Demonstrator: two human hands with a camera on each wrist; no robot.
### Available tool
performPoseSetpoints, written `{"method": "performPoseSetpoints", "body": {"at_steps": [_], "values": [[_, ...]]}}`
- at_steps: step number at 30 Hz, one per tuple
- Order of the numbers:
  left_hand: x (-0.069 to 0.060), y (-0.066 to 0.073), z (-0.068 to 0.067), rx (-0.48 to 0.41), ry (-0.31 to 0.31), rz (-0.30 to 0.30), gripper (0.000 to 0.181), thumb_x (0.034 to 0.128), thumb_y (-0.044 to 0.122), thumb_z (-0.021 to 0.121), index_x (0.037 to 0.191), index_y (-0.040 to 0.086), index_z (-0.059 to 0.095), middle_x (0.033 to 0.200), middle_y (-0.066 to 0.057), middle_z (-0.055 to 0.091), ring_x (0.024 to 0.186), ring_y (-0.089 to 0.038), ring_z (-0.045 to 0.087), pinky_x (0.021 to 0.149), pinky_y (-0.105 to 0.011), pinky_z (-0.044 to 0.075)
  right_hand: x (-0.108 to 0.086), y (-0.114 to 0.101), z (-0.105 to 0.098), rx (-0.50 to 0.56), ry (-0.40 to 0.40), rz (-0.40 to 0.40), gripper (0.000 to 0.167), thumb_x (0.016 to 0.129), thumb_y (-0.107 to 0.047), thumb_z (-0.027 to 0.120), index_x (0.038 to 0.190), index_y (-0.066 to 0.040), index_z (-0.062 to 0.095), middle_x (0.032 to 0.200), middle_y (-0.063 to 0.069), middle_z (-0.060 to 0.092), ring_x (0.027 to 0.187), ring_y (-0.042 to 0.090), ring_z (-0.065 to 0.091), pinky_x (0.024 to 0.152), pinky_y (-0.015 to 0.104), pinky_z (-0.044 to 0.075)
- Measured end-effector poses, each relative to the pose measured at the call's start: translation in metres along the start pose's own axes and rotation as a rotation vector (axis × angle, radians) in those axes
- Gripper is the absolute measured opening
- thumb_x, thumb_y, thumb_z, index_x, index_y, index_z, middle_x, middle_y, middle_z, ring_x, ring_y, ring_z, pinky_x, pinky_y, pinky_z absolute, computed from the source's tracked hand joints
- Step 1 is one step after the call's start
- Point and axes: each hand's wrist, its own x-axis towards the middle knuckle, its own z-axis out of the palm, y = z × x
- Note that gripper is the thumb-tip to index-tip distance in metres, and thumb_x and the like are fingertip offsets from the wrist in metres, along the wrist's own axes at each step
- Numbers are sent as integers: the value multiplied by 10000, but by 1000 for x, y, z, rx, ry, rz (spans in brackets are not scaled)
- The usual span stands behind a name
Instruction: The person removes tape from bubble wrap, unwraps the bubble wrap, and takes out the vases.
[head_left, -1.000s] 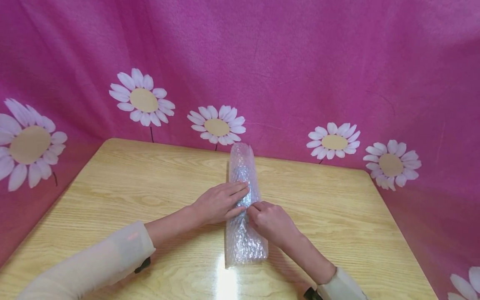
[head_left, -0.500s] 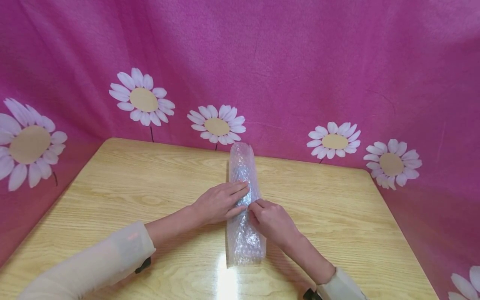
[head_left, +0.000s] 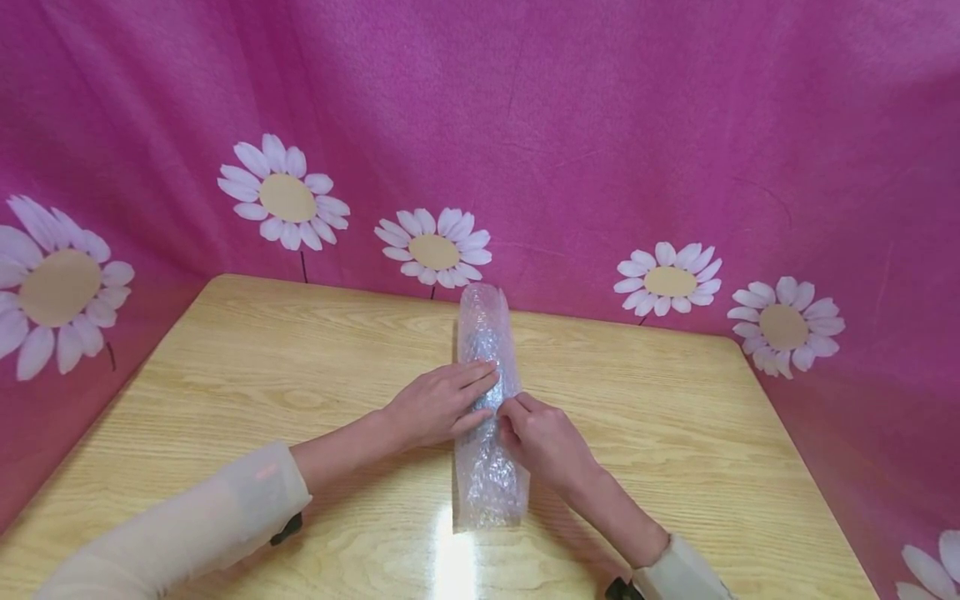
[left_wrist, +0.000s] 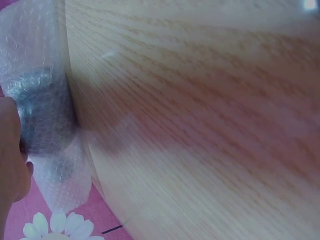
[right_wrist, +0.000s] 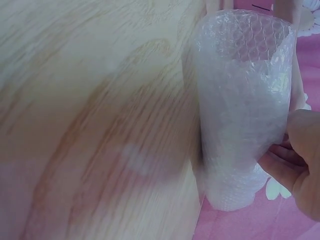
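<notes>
A long roll of clear bubble wrap (head_left: 487, 492) lies lengthwise on the wooden table in the head view. Through its layers a dark cylindrical thing (left_wrist: 45, 115) shows in the left wrist view; its kind is hidden by the wrap. My left hand (head_left: 435, 404) rests on top of the roll from the left, fingers extended across it. From the right, my right hand (head_left: 543, 437) pinches the wrap between thumb and curled fingers, near the roll's middle. In the right wrist view the roll's near end (right_wrist: 250, 40) is a hollow tube, and the thumb (right_wrist: 280, 167) touches its side.
The light wooden table (head_left: 660, 417) spreads out on both sides of the roll. A pink cloth (head_left: 562, 150) printed with white daisies hangs behind and beside it. The roll's far end comes up to the table's back edge, close to the cloth.
My right hand has shifted slightly up and right with the pinched wrap. The near end of the roll has become a little narrower. My left hand has stayed in place.
</notes>
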Motion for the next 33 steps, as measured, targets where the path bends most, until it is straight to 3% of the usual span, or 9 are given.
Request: {"method": "performPoseSetpoints", "body": {"at_steps": [11, 24, 33], "values": [[-1, 0, 0, -7, 9, 2, 542, 975, 333, 632, 1377, -25, 568, 1425, -158, 545, 1332, -278, 490, 1093, -392, 403, 1, 0, -1, -13, -25, 2, 176, 736, 34, 764, 825, -55, 641, 764, 19, 591, 614, 116, 554, 529, 242, 514], [-1, 0, 0, -3, 8, 7, 540, 977, 323, 627, 1386, -23, 558, 1429, -156, 541, 1338, -281, 483, 1102, -389, 391, 5, -4, -9, -232, -90, -146, 138, 796, -102, 785, 838, -46, 666, 784, 47, 605, 668, 190, 593, 498, 307, 539], [-1, 2, 0, -18, -17, -20, 560, 982, 341, 617, 1406, -18, 541, 1451, -152, 520, 1357, -274, 462, 1111, -386, 380, 6, -8, -12, -279, -144, -137, 118, 809, -78, 772, 860, -45, 670, 796, 59, 607, 676, 195, 602, 484, 307, 546]]}}
